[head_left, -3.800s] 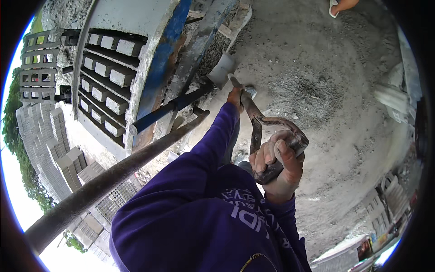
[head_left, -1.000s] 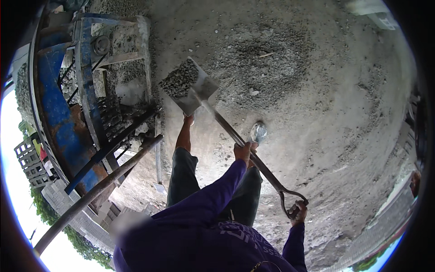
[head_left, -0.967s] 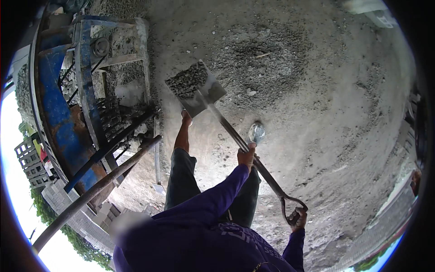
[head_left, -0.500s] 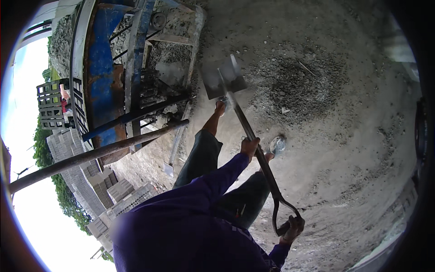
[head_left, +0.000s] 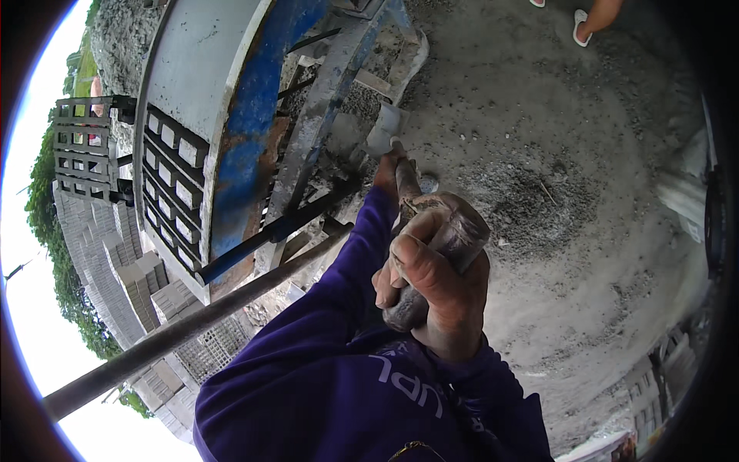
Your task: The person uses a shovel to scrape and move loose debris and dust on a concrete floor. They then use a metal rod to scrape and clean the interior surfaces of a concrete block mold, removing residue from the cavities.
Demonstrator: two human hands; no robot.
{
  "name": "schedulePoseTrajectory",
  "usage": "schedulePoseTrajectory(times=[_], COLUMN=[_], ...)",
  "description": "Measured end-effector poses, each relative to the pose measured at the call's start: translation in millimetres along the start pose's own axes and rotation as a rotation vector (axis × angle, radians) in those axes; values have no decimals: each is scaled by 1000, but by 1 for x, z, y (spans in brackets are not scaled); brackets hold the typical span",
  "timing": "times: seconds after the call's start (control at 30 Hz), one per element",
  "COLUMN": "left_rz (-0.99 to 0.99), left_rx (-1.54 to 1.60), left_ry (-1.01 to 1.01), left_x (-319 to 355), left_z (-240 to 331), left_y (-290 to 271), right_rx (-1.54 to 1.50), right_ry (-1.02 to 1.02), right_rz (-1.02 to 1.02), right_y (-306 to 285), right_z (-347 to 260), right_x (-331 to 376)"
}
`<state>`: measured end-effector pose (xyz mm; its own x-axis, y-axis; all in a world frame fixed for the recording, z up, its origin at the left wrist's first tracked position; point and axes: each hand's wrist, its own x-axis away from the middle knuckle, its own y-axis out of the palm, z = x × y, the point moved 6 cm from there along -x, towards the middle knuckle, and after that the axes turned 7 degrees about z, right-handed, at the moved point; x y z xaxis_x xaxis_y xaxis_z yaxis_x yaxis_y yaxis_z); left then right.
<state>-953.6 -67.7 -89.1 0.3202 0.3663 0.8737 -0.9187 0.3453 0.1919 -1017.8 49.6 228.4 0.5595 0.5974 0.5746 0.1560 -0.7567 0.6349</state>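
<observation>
I hold a shovel (head_left: 406, 182) in both hands, its shaft pointing away from me. Close in front, my right hand (head_left: 443, 281) is wrapped round the grip at the shovel's end, thumb over it. Farther out, my left hand (head_left: 389, 164) is closed round the shaft, partly hidden behind the handle. The metal blade (head_left: 387, 125) lies beyond it, beside the foot of a blue, rusty machine frame (head_left: 254, 115); I cannot tell whether it carries anything. To its right, a heap of dark gravelly mix (head_left: 527, 200) is spread on the grey ground.
A black grid mould (head_left: 173, 185) sits on the machine at left. A long metal bar (head_left: 200, 316) and a dark lever (head_left: 277, 235) stick out toward me. Stacked grey blocks (head_left: 100, 246) stand beyond. At the top right shows another person's sandalled foot (head_left: 583, 29).
The shovel has swung left toward the machine, and its grip end has risen close in front of me. Both hands stay on it. Another person's feet have come into view at the top.
</observation>
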Motion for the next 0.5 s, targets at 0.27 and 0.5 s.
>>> schedulePoseTrajectory(times=[0.27, 0.5], left_rz=[17, 268], left_rx=[213, 146], left_ry=[-125, -142], left_x=[-75, -140], left_z=[-5, -105], left_y=[-3, -5], right_rx=[88, 117], right_ry=[-101, -98], right_rz=[165, 475], right_y=[-28, -223], right_z=[1, 21], right_x=[-45, -26])
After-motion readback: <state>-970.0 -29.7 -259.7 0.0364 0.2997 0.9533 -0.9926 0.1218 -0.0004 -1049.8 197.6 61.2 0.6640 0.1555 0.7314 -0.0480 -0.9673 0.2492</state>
